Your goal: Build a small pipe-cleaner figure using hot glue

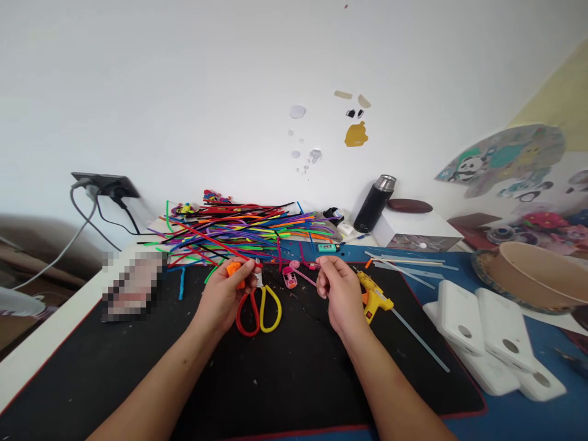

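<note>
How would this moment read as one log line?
Left hand: holds orange piece | Right hand: pinches small pink piece | Nearby: scissors, yellow glue gun | Surface: black mat

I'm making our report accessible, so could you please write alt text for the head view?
A person's left hand holds an orange piece and the right hand pinches a small pink piece above a black mat. Red-and-yellow-handled scissors and a yellow glue gun lie nearby, with colourful pipe cleaners heaped behind.
</note>
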Tool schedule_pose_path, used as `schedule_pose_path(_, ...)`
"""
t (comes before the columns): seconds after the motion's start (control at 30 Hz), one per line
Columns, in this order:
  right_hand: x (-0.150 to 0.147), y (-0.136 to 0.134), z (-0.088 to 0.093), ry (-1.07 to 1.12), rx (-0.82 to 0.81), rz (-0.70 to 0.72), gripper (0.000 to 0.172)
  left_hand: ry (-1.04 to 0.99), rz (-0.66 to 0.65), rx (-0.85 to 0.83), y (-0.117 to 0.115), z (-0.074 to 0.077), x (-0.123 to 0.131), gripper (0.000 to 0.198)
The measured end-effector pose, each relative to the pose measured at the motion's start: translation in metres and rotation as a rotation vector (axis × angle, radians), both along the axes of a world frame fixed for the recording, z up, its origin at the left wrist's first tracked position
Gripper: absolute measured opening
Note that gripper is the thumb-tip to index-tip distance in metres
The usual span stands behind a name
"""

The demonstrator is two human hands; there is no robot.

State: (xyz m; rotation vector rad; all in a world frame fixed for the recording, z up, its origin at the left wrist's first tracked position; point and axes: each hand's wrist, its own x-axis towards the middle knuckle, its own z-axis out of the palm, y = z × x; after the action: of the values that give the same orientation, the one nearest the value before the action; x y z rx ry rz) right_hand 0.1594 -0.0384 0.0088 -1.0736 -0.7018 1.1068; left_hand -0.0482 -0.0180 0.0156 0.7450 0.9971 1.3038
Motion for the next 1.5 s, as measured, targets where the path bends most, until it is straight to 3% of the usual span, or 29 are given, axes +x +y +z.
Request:
schedule_pose_path(0.4,-0.006,-0.003,0.001,-0.044,-0.013,0.04,0.03,0.05,-0.107,-0.012,-0.003,-0.007,0.003,0.034)
schedule_pose_path(0.77,-0.03,-0.018,-0.01,-0.347,0.033,0.354,0.029,0.107,-0.183,-0.007,-0.009,-0.007,0.01,0.034)
schedule_pose_path(1.5,-0.032,-0.022,-0.008,-0.537,0.091,0.292,0.019,0.188,-0.26,0.024,-0.013,-0.011,0.013,0.034)
